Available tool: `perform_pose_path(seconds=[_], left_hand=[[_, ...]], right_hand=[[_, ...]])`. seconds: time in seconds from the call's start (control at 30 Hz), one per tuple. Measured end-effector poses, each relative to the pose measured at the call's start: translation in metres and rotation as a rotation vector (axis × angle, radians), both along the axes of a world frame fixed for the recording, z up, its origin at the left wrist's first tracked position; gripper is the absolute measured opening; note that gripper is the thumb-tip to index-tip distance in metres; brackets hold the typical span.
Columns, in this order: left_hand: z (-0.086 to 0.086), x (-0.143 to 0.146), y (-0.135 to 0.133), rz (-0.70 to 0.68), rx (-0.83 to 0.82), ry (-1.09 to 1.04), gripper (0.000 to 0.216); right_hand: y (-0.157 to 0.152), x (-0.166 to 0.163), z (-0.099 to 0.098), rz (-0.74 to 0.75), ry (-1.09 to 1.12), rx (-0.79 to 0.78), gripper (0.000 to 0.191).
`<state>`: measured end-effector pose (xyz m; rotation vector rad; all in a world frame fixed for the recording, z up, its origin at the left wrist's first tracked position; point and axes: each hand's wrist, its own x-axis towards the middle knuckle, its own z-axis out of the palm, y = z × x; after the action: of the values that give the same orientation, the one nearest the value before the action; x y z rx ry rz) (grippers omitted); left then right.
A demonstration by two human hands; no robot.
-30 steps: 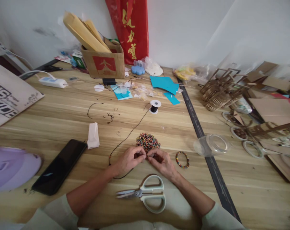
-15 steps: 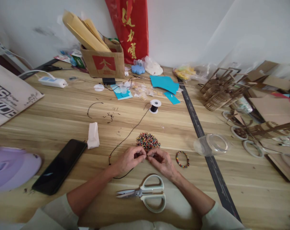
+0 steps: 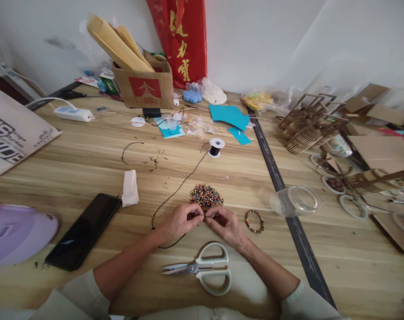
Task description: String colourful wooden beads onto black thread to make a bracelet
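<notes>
My left hand and my right hand rest on the wooden table, fingertips pinched together and meeting just in front of a pile of small coloured beads. A thin black cord runs from my left hand up to a small spool. What my right fingers pinch is too small to make out. A finished bead bracelet lies to the right of my right hand. White-handled scissors lie closed just below my wrists.
A black phone and a folded white tissue lie to the left. A clear plastic jar lies on its side at the right. A cardboard box, blue paper pieces, a power strip and wooden models crowd the back and right.
</notes>
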<state>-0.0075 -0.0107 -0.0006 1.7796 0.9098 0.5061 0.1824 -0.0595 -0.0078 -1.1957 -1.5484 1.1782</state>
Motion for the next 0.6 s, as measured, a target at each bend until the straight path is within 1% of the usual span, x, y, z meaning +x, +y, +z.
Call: perform_pose_path(seconds=[0.23,0.6], left_hand=[[-0.0028,-0.0004,-0.0002,-0.008,-0.004,-0.013,0.010],[-0.0001,0.0002,-0.0004,-0.010,0.001,-0.003,0.011]], right_hand=[[0.0000,0.0003,-0.0006,0.013,-0.003,0.003,0.020],[0.0001,-0.0004,0.0004,0.021,-0.004,-0.014,0.023]])
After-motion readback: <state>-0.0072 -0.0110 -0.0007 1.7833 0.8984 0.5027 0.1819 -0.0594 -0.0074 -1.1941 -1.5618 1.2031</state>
